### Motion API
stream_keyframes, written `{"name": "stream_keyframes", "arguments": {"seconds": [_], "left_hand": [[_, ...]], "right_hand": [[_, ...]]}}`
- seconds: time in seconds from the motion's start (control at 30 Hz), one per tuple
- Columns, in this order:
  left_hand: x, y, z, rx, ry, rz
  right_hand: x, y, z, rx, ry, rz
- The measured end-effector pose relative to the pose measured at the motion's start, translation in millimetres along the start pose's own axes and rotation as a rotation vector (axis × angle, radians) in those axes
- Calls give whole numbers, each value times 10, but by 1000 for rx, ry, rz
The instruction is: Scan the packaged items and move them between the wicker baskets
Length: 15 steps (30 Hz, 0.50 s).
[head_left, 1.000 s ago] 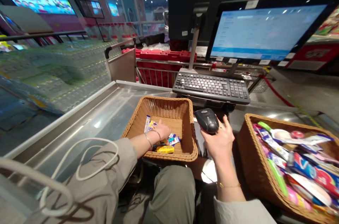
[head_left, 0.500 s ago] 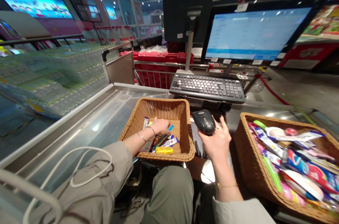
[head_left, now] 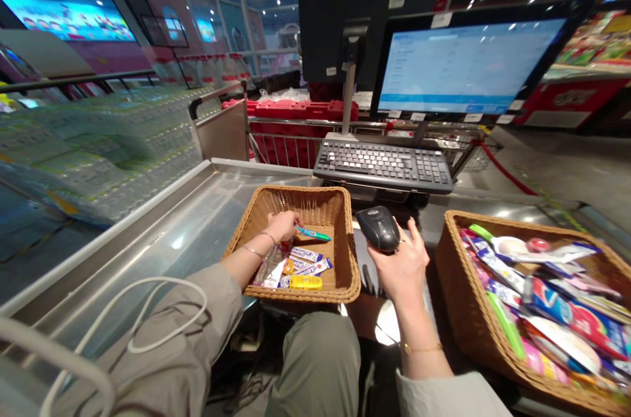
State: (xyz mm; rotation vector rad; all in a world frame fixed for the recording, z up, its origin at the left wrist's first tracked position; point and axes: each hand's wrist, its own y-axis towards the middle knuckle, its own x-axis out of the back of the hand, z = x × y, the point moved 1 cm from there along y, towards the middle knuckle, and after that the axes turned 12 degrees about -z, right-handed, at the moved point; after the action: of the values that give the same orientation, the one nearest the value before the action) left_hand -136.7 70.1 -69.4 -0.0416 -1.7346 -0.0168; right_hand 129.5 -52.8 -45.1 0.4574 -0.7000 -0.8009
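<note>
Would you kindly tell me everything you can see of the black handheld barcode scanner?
The black plastic handheld barcode scanner has a rounded, glossy head with a grey top patch; no cable shows. It is held tilted in the person's right hand, its grip hidden by the fingers. It hangs just right of the tan wicker basket.

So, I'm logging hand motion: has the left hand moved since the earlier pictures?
Yes: the left hand has shifted toward the far rim and slightly leftward, judged against the wicker basket.
</note>
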Motion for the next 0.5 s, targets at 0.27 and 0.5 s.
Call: {"name": "stream_keyframes", "arguments": {"seconds": [0.27,0.5], "left_hand": [[-225,-93,38,-87,164,85],[-287,-155,-64,-200,209,82]], "right_hand": [[28,7,-22,4,-2,-5],[58,26,-59,-5,-11,-12]]}}
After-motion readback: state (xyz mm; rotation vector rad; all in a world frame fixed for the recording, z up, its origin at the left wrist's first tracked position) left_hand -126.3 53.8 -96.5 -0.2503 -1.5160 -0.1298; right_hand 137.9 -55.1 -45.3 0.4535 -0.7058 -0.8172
